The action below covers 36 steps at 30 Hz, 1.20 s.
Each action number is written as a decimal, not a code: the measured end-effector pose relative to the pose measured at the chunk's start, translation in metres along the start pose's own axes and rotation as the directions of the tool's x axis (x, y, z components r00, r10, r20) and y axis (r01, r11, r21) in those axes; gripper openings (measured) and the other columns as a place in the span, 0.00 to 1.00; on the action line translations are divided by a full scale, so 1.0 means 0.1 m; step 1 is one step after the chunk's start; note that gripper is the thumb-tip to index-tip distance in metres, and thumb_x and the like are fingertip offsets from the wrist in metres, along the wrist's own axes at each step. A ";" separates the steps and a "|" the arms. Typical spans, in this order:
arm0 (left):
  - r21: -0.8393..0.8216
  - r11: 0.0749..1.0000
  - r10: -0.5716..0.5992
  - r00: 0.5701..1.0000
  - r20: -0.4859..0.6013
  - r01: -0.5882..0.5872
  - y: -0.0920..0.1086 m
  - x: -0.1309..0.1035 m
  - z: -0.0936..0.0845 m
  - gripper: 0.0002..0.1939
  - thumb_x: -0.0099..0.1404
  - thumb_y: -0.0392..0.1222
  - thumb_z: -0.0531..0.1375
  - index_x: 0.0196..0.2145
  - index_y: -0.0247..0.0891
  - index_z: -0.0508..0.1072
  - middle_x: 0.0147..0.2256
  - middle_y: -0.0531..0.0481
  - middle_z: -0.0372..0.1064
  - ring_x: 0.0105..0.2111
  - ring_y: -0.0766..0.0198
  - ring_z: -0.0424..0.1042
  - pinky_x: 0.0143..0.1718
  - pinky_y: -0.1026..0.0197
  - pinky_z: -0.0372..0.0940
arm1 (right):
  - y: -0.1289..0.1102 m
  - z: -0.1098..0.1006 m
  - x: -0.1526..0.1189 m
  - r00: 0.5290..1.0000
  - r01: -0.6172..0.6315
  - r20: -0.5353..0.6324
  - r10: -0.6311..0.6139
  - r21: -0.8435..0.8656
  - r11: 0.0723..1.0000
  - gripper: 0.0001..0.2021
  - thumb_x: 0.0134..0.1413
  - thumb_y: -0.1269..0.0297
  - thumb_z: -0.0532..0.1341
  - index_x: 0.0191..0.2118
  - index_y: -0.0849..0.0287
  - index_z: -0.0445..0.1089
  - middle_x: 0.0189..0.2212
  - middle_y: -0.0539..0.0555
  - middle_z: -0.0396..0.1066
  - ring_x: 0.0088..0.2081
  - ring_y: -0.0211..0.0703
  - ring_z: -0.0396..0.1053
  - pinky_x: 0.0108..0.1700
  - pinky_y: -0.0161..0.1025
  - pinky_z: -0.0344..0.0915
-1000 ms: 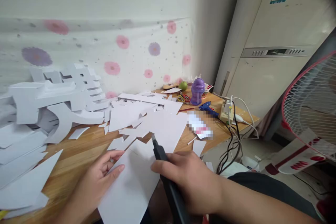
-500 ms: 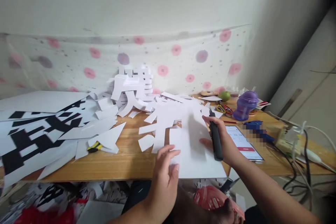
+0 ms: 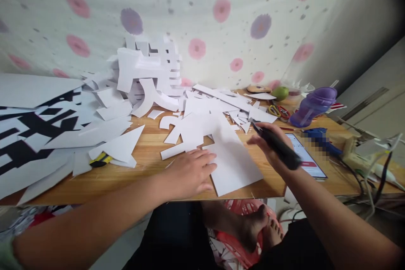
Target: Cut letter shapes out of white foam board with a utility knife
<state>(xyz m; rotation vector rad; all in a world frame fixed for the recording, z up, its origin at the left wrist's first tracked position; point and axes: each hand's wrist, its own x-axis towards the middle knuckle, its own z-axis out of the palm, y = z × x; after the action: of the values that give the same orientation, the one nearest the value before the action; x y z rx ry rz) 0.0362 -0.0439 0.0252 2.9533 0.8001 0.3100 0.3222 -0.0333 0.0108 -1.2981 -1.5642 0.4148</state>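
A large white board (image 3: 234, 160) with a cut outline lies at the table's front, its left part made of branching strips. My left hand (image 3: 191, 173) rests palm down at the board's lower left, fingers spread, holding nothing. Over the board's right side, my right hand (image 3: 268, 145) is wrapped round a black cutter (image 3: 280, 145), whose tip points up and left. The cutter is off the board. Beyond it lie white offcuts (image 3: 237, 101).
White cut shapes (image 3: 145, 65) are stacked at the back. Black-and-white sheets (image 3: 41, 130) and a yellow-black cutter (image 3: 100, 159) lie left. On the right are a phone (image 3: 305, 158), purple bottle (image 3: 313, 107), scissors (image 3: 278, 112), green fruit (image 3: 280, 93) and cables.
The view has tilted down. The board has turned, its near end swinging right. My left hand has flattened beside it, and the cutter in my right hand has tilted over to the left.
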 end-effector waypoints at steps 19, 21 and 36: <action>-0.024 0.993 0.113 0.993 -0.045 -0.114 -0.20 0.01 0.39 0.36 0.58 0.61 0.65 0.56 0.34 0.69 0.60 0.30 0.60 0.60 0.41 0.62 0.58 0.47 0.61 | -0.19 0.22 -0.51 0.964 -0.163 0.183 0.194 -0.175 0.971 0.17 0.52 0.58 0.68 0.50 0.48 0.74 0.44 0.54 0.79 0.43 0.51 0.78 0.44 0.43 0.78; -0.039 0.993 0.106 0.993 -0.048 -0.107 -0.20 0.00 0.42 0.36 0.58 0.61 0.64 0.56 0.34 0.69 0.60 0.30 0.60 0.61 0.41 0.61 0.60 0.47 0.58 | -0.19 0.17 -0.44 0.958 -0.090 0.246 0.146 -0.224 0.970 0.16 0.53 0.61 0.68 0.49 0.48 0.74 0.42 0.53 0.80 0.42 0.49 0.79 0.43 0.40 0.78; -0.081 0.990 0.108 0.993 -0.048 -0.111 -0.20 -0.02 0.42 0.37 0.56 0.58 0.67 0.56 0.32 0.69 0.61 0.27 0.57 0.61 0.38 0.60 0.61 0.43 0.57 | -0.26 0.17 -0.38 0.951 0.059 0.309 0.030 -0.274 0.960 0.15 0.54 0.65 0.66 0.49 0.49 0.72 0.40 0.52 0.80 0.38 0.46 0.79 0.39 0.36 0.78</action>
<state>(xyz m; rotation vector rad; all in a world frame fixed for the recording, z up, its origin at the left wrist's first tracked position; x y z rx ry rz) 0.0336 -0.0276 -0.0183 2.9269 0.6140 0.4049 0.2902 -0.0707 0.0053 -1.4891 -1.9518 0.4135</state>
